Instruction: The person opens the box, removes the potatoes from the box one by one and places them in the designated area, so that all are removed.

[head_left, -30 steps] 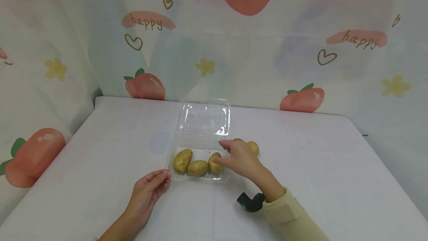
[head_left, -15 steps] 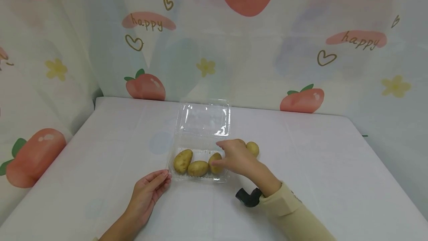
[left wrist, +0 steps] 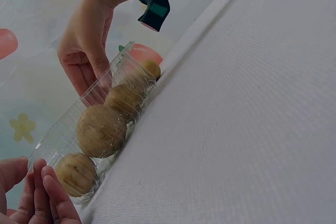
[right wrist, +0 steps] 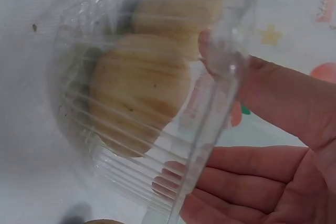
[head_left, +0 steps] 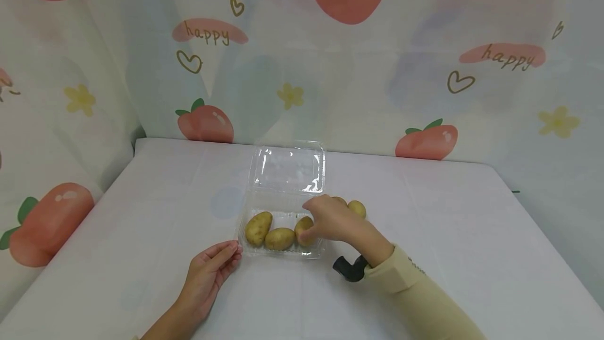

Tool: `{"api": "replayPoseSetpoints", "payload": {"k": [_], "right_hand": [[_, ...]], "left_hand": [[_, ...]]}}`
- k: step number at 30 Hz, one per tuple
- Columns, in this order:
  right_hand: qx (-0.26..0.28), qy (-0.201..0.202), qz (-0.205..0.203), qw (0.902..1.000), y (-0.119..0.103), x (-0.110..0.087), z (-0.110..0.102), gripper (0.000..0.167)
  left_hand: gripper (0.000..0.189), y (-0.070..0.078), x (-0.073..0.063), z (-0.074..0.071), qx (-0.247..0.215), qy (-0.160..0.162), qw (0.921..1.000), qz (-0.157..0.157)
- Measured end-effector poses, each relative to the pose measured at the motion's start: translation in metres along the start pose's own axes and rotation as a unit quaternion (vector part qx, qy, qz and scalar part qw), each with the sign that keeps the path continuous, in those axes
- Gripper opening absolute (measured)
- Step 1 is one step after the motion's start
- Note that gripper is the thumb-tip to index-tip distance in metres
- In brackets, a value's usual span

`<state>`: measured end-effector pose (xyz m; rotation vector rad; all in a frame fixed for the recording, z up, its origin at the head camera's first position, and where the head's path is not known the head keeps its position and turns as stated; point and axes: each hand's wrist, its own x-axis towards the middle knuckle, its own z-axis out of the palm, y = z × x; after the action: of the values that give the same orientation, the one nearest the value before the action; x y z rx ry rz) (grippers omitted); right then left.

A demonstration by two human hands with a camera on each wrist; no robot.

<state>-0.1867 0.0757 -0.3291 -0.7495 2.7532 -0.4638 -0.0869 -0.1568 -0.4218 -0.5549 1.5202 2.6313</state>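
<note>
A clear plastic clamshell box (head_left: 283, 254) lies on the white table with its lid (head_left: 290, 169) tipped back. Inside it are a long potato (head_left: 258, 228) on the left, a middle potato (head_left: 280, 238) and a right potato (head_left: 303, 224). My left hand (head_left: 205, 277) pinches the box's front left corner between thumb and fingers. Over the right side wall reaches my right hand (head_left: 332, 219), thumb and fingers spread on either side of the right potato. In the right wrist view, the thumb (right wrist: 283, 93) overlaps a potato through the plastic, while the fingers stand apart from it.
Beside the box, past my right hand, a potato (head_left: 357, 209) lies on the table (head_left: 439, 245), with another potato (head_left: 340, 201) partly hidden behind the hand. A black wrist device (head_left: 349, 269) hangs under the right sleeve. A printed cloth (head_left: 354, 93) stands behind the table.
My right hand has shifted slightly left and lower over the right potato, its thumb now covering more of it. My left hand keeps its pinch on the box, and the potatoes stay put.
</note>
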Motion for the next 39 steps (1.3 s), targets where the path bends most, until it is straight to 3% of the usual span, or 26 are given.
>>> {"api": "replayPoseSetpoints", "payload": {"k": [5, 12, 25, 39], "right_hand": [[-0.007, -0.012, -0.012, 0.9998, -0.001, 0.002, 0.002, 0.059], [-0.025, -0.017, -0.051, 0.9982, -0.001, 0.005, 0.005, 0.029], [-0.058, -0.059, -0.043, 0.9957, -0.005, 0.012, 0.008, 0.036], [-0.080, -0.071, -0.042, 0.9934, -0.010, 0.015, 0.011, 0.037]], "left_hand": [[0.008, 0.000, 0.000, -0.001, -0.001, -0.002, 1.0000, 0.000], [0.007, 0.000, 0.000, 0.000, 0.007, -0.001, 1.0000, 0.002], [0.006, 0.000, 0.000, 0.001, -0.002, -0.001, 1.0000, 0.001], [0.010, -0.001, 0.001, -0.002, 0.002, 0.001, 1.0000, 0.000]]}}
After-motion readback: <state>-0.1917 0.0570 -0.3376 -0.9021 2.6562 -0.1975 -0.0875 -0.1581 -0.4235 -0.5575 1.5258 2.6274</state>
